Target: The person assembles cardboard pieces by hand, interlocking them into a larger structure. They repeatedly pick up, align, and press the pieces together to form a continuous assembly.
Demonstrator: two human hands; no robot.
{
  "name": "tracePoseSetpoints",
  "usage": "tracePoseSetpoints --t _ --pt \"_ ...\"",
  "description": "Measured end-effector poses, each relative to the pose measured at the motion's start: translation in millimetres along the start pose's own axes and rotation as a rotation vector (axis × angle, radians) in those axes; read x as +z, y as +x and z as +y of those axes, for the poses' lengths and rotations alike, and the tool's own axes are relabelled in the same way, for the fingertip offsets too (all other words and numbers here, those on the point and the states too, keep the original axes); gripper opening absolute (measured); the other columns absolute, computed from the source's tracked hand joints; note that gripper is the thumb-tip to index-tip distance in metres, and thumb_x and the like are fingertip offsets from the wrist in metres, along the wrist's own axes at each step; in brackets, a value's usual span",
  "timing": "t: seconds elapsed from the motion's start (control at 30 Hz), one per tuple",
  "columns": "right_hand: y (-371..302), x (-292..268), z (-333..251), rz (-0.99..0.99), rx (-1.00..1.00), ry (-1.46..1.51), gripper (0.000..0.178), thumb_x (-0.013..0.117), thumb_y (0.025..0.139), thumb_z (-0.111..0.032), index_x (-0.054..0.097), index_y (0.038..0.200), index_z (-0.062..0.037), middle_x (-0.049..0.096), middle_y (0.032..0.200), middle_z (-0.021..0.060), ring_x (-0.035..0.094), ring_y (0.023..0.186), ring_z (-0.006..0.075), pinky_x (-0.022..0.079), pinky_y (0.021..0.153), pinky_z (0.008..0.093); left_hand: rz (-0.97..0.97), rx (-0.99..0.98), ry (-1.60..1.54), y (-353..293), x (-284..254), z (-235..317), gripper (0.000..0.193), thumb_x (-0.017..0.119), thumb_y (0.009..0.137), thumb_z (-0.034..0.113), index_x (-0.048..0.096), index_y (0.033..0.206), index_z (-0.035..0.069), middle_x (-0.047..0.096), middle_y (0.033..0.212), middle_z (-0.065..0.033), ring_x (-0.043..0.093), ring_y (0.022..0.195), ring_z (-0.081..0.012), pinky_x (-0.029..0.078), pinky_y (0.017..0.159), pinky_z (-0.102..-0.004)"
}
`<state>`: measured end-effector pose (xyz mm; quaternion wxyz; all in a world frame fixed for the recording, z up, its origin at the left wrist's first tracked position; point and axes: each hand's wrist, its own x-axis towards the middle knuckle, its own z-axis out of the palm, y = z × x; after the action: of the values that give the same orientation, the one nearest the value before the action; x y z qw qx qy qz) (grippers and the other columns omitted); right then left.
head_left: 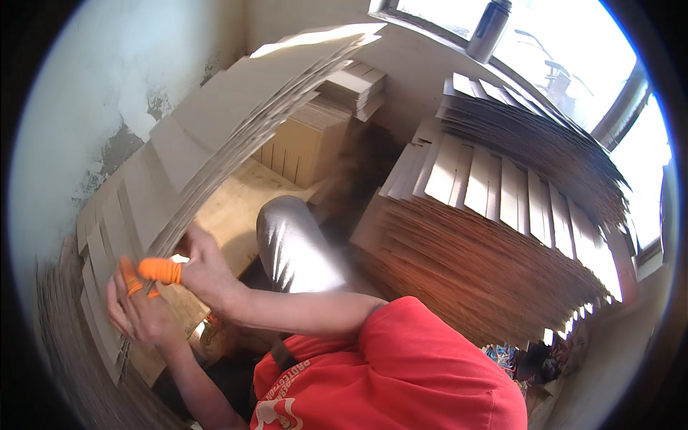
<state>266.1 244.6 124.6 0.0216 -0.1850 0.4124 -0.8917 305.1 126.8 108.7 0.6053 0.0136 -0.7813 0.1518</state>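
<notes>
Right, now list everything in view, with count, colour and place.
Left sheets: many, grey-beige, along the left wall
Back stacks: at least two, tan, behind the board
Right stacks: two, brown edges and pale tops, right side
Board: one, light yellow-brown, centre left
Bottle: one, grey, by the window
Window: one visible, glaring white, upper right
Wall: pale, patchy, left
Clutter: uncountable, multicoloured, lower right
Finger covers: at least two, orange, on both hands
Shirt: one, red, lower centre
Trousers: grey, centre
Left hand: one, bare palm, lower left
Right hand: one, beside left sheets' edge
</notes>
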Motion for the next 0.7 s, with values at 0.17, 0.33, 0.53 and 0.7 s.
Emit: tracePoseSetpoints --t 0.17,0.33,0.53,0.7 --pt "-20.0 -32.6 -92.3 0.186 -0.067 -0.101 0.025 0.078 0.078 -0.009 0.062 0.092 0.0045 0.066 0.073 0.0077 0.062 0.059 0.0122 0.050 0.049 0.0259 0.104 0.044 -0.222 46.4 -21.4 66.3 0.016 0.064 0.094 0.014 0.072 0.102 0.003 0.072 0.102 -0.0081 0.066 0.088 -0.0237 0.046 0.067 -0.0345" --pt "-78.6 -86.0 -175.1 0.387 -0.452 -0.229 0.017 0.070 0.082 -0.002 0.064 0.095 0.0056 0.068 0.087 0.0109 0.068 0.072 0.0177 0.055 0.059 0.0273 0.129 0.235 -0.798 54.3 -45.2 131.9 0.034 0.069 0.091 0.020 0.065 0.117 -0.002 0.068 0.117 -0.0132 0.061 0.106 -0.0293 0.048 0.083 -0.0409" --pt "-181.0 -142.5 -285.1 0.795 -0.853 -0.514 0.007 0.060 0.083 -0.001 0.066 0.085 0.0021 0.068 0.081 0.0140 0.068 0.068 0.0226 0.062 0.057 0.0358 0.054 0.270 -0.929 39.5 -31.5 129.2 0.055 0.078 0.081 0.021 0.059 0.127 -0.003 0.060 0.130 -0.0138 0.055 0.117 -0.0298 0.046 0.090 -0.0453" --pt "-236.4 -174.0 -322.5 1.222 -1.034 -0.636 0.010 0.062 0.081 -0.004 0.064 0.079 0.0058 0.064 0.081 0.0168 0.066 0.072 0.0208 0.062 0.058 0.0363 0.000 0.198 -0.942 33.0 -3.9 117.6 0.066 0.081 0.074 0.021 0.056 0.132 -0.001 0.061 0.125 -0.0150 0.058 0.112 -0.0312 0.045 0.092 -0.0430"
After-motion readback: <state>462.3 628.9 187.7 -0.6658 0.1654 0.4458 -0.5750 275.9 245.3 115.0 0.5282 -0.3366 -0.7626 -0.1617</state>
